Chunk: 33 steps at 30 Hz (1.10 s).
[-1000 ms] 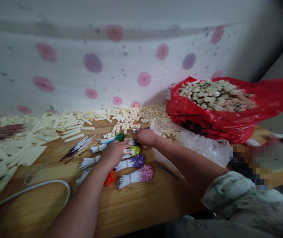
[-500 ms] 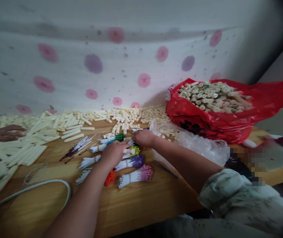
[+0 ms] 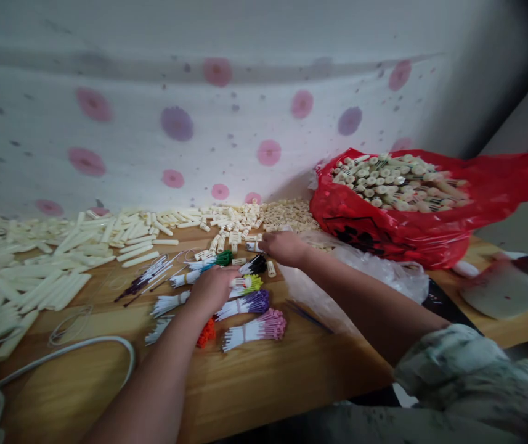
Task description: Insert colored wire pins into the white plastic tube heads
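Observation:
My left hand (image 3: 216, 288) is closed around a small cream slotted pen part (image 3: 241, 282), with thin sticks showing at its slots. Bundles of white sticks like pen refills lie around it: black-tipped (image 3: 253, 265), yellow-green (image 3: 252, 285), purple (image 3: 249, 304), pink (image 3: 257, 329), orange (image 3: 206, 333) and green (image 3: 217, 259). Farther back, my right hand (image 3: 284, 248) has bent fingers at the end of another white bundle (image 3: 253, 246); its fingertips are partly hidden. One loose cream slotted part (image 3: 271, 269) stands below my right hand.
Cream tubes (image 3: 64, 283) cover the table's left side, and small slotted parts (image 3: 236, 222) lie along the back. A red bag (image 3: 379, 234) full of pen bodies and a clear plastic bag (image 3: 365, 277) stand right. A white cable (image 3: 74, 345) curves at front left.
My right hand has moved right from the black-tipped bundle, uncovering it and a loose slotted part. My left hand is nearly still. Another person's hand at the left has gone from view.

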Each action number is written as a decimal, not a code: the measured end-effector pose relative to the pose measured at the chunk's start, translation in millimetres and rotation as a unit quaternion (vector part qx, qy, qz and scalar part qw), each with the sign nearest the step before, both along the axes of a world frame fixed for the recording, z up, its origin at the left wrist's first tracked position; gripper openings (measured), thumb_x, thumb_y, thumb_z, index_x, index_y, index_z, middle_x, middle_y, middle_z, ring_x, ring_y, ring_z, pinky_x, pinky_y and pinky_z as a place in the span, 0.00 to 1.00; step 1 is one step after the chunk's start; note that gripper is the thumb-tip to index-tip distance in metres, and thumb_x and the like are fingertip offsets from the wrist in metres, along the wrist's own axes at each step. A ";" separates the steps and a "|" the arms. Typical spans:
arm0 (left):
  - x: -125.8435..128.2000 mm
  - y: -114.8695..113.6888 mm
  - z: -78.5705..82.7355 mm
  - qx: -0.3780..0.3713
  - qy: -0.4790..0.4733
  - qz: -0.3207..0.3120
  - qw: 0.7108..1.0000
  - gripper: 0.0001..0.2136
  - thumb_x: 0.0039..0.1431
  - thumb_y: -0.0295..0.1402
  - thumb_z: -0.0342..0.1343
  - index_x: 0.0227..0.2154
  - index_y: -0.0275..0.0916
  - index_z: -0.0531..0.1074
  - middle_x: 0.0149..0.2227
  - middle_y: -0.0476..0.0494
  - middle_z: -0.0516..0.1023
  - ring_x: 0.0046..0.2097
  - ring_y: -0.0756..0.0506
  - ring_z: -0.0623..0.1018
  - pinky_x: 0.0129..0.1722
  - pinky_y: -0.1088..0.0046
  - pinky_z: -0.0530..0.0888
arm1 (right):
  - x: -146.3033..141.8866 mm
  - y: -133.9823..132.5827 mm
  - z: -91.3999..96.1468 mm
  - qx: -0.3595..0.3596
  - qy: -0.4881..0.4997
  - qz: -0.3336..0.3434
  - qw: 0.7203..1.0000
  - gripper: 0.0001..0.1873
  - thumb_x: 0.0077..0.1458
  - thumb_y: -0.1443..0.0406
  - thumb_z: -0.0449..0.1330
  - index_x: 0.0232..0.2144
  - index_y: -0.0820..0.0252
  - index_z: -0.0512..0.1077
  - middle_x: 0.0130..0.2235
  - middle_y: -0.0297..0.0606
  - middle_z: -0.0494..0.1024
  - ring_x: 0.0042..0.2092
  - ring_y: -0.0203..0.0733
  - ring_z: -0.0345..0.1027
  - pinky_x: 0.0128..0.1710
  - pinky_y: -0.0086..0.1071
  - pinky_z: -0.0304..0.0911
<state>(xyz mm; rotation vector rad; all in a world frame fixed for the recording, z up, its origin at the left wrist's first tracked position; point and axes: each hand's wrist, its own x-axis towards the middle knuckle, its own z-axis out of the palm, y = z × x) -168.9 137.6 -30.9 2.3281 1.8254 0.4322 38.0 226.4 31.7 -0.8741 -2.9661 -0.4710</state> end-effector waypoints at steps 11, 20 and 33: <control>27.5 -28.3 29.0 -0.028 -0.313 0.043 0.948 0.12 0.51 0.41 0.54 0.26 0.37 0.74 0.26 0.48 0.77 0.30 0.46 0.74 0.32 0.74 0.69 | 20.6 -49.5 2.2 -0.177 0.286 0.138 0.932 0.08 0.58 0.71 0.53 0.30 0.63 0.72 0.32 0.37 0.70 0.33 0.34 0.63 0.35 0.26 0.58; 47.1 -41.3 36.9 -0.061 -0.411 0.064 0.908 0.10 0.51 0.38 0.54 0.23 0.37 0.71 0.20 0.51 0.72 0.25 0.50 0.69 0.27 0.75 0.64 | 4.8 -57.7 -37.6 -0.445 0.600 0.089 0.659 0.17 0.51 0.68 0.60 0.46 0.58 0.72 0.35 0.37 0.76 0.35 0.35 0.70 0.36 0.29 0.67; 44.3 -42.3 32.8 0.040 -0.352 0.040 0.934 0.08 0.54 0.35 0.53 0.24 0.38 0.72 0.24 0.50 0.75 0.28 0.49 0.73 0.30 0.75 0.68 | -4.2 -77.8 -26.6 -0.411 0.618 0.026 0.669 0.08 0.51 0.62 0.61 0.28 0.63 0.72 0.27 0.34 0.75 0.28 0.34 0.68 0.28 0.27 0.64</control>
